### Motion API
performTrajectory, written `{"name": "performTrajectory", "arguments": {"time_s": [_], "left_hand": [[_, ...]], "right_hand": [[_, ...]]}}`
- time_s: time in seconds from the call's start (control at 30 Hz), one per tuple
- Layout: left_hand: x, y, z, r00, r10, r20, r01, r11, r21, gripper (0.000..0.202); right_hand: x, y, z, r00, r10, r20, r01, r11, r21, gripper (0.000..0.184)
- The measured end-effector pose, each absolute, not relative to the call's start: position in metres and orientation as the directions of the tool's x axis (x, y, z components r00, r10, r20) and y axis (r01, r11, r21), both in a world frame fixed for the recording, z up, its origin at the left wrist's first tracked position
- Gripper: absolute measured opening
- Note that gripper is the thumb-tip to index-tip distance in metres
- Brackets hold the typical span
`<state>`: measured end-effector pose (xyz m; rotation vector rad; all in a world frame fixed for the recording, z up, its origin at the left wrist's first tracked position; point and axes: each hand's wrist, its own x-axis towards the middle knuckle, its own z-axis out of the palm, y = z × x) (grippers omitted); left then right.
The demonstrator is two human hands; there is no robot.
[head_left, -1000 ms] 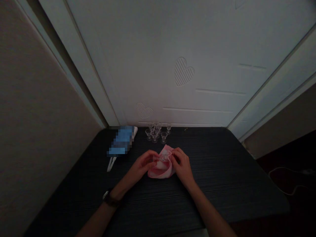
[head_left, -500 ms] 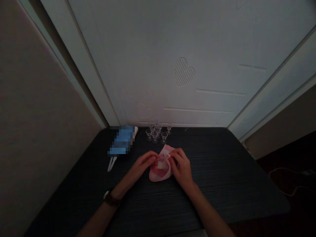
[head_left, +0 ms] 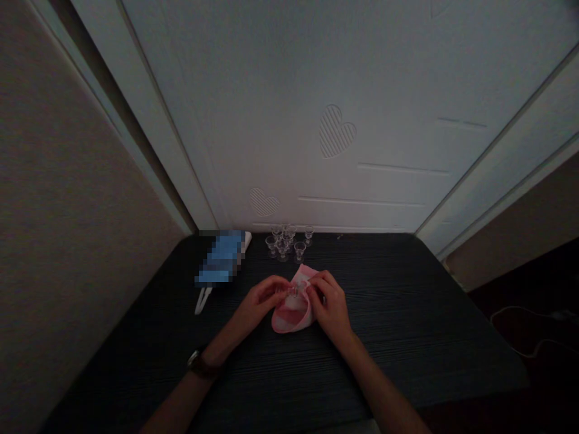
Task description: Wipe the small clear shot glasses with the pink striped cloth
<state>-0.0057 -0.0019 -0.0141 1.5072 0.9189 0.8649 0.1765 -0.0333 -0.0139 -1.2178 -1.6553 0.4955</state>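
Nearest: bare forearms coming in from the bottom edge, wristwatch point(head_left: 203, 363) on the left wrist, dark wood-grain tabletop point(head_left: 407, 325) under everything.

Then the hands, just above the tabletop, near mid-frame. Left hand point(head_left: 266, 294): fingers curled, gripping a small clear stemmed glass point(head_left: 293, 292) by what looks like its bowl end. Right hand point(head_left: 328, 296): thumb and fingers pinching the upper right edge of a pink-and-white cloth point(head_left: 289, 320). Exact finger contacts too dim to tell.

Key relation: glass sits between the two hands, tipped over, long axis seemingly crosswise from left fingers toward right fingers. Left hand is nearer, in contact; right fingers just beside the stem end, cloth between. Cloth lies behind and below the glass, its near edge curving round in a loose fold toward the person; whether it wraps the stem, can't tell.

Farther: blurred-out blue item point(head_left: 221, 259) with a pale loop point(head_left: 202, 300), left and beyond the left hand, well apart from it. Straight past the cloth, a cluster of stemmed glasses point(head_left: 283, 248), upright, two slightly apart on the right side; exact count unclear, they overlap.

Farthest: white panel point(head_left: 384, 138) with grooved hearts.
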Motion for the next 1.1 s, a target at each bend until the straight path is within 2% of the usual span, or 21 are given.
{"name": "performTrajectory", "arguments": {"time_s": [0.2,0.63,0.9,1.1], "left_hand": [[-0.006,-0.002,-0.016,0.428,0.903,0.037,0.147,-0.11,0.983,0.018],[-0.008,-0.003,-0.017,0.359,0.914,0.188,0.286,-0.3,0.91,0.016],[-0.008,-0.005,-0.015,0.371,0.9,0.23,0.26,-0.339,0.904,0.01],[-0.008,-0.006,-0.016,0.386,0.886,0.257,0.196,-0.351,0.916,0.006]], "right_hand": [[0.177,-0.033,-0.014,-0.021,0.894,0.448,0.494,0.399,-0.773,0.013],[0.178,-0.026,-0.019,-0.018,0.937,0.348,0.435,0.321,-0.841,0.015],[0.18,-0.021,-0.026,-0.013,0.96,0.28,0.292,0.272,-0.917,0.016],[0.181,-0.021,-0.029,-0.034,0.963,0.268,0.26,0.268,-0.928,0.015]]}}
